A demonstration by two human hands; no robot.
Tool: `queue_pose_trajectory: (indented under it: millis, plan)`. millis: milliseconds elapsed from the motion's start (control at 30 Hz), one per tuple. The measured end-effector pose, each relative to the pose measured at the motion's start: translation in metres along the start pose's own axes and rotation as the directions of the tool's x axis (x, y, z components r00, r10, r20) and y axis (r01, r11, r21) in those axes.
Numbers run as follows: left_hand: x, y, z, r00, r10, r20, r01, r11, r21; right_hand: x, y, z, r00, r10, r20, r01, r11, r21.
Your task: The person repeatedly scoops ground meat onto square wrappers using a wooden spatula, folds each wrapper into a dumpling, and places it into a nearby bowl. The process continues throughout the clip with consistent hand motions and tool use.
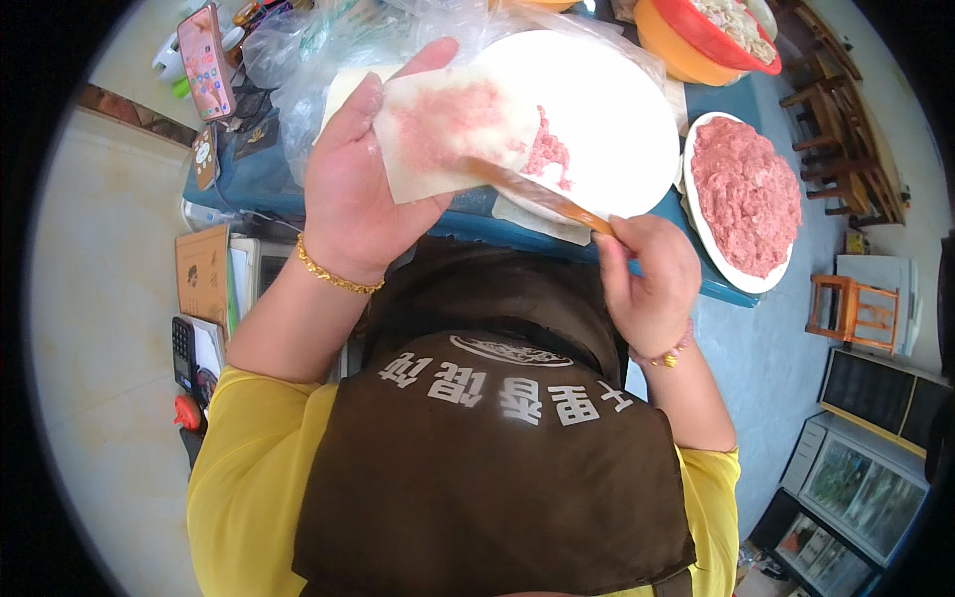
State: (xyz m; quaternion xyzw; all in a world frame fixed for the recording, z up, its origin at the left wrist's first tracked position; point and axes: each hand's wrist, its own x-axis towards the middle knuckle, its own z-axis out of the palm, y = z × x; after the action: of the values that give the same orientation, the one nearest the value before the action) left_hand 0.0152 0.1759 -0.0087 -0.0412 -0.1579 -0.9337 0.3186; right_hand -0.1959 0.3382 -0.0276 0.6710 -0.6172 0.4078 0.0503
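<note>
Across the palm and fingers of my left hand (354,172) lies a square dough wrapper (418,168), its middle smeared with pink minced meat. My right hand (653,280) pinches the end of a flat wooden spatula (548,198) between thumb and finger, and the tip of it rests on the wrapper. Right behind is a large white plate (619,127) with a small heap of minced meat (547,153) near its left edge. An oval white dish (765,283) piled with minced meat (746,194) stands to the right.
Clear plastic bags (291,67) bunch up at the back left, beside a propped phone (205,63). An orange basin (671,48) with a red strainer (690,37) of pale food stands at the back right. The blue table's near edge (477,227) runs before my apron.
</note>
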Motion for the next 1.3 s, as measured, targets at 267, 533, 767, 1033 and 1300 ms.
queue_pose_trajectory:
  millis: [267,533,767,1033,1300]
  plan:
    - [-0.001,0.012,0.006,1.0,-0.006,-0.026,0.007,1.0,0.029,-0.017,0.025,-0.009,0.986,0.147,0.075,-0.143,0.988,-0.055]
    - [-0.001,-0.002,0.01,0.966,0.147,-0.215,-0.069,0.94,0.333,0.016,-0.007,0.003,0.982,0.189,0.029,-0.191,0.978,0.079]
    - [-0.001,-0.012,0.004,0.93,0.259,-0.26,-0.069,0.819,0.57,0.005,-0.007,0.004,0.98,0.187,0.074,-0.194,0.977,0.091]
    - [0.003,-0.018,0.002,0.931,0.23,-0.282,-0.067,0.87,0.488,-0.003,-0.005,0.013,0.996,0.025,0.083,-0.034,0.993,0.114]
    - [-0.005,-0.033,0.005,0.892,0.441,-0.101,-0.06,0.336,0.94,0.018,-0.005,0.002,0.997,-0.064,0.03,0.067,0.993,-0.095]
